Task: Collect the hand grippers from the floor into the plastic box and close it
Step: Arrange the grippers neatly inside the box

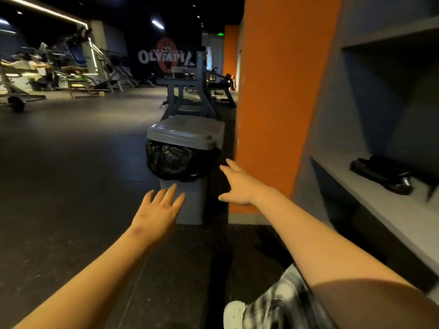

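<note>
- The left hand (156, 210) reaches out in front, back side up. Its fingers are straight and spread wide. It holds nothing.
- The right hand (240, 186) reaches out too, a bit higher and farther. Its fingers are spread wide and its thumb points down. It holds nothing.
- Both hands are in the air in front of a grey bin (190, 207). They do not touch it.
- The bin has a grey lid (185, 131) on top. A black bag (175, 160) hangs out under the lid.
- An orange pillar (280, 91) stands just beside the bin, on the right.
- A grey shelf (384, 210) is set in the wall at the far right.
- Some dark things (382, 174) lie on the shelf, one with a shiny end. They are too blurry, so I cannot tell if they are the things to collect.
- The floor (71, 162) is dark.
- A white shoe (234, 314) shows at the bottom, under the right arm.
- A grey gym bench (190, 91) stands behind the bin.
- Far back, a dark wall has a big white word (164, 57) on it.
</note>
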